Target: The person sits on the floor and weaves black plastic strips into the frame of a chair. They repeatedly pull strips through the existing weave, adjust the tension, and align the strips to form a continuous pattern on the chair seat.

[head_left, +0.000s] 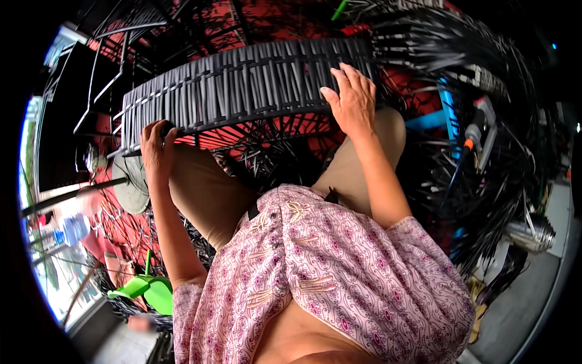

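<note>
Dark grey woven panel: a curved band of flat plastic strips on a black metal frame [242,85] lay across the person's knees.
Left hand: the left hand [156,148] clenched the band's lower left edge.
Right hand: the right hand [351,100] rested on the band's right end, fingers spread.
Nearby: loose black strips [461,182] lay at right; a green plastic object [148,290] at lower left.

The person wears a short-sleeved shirt [339,273] — pink and white with a small paisley-like print — buttoned down the front, over tan trousers [209,191].
</note>
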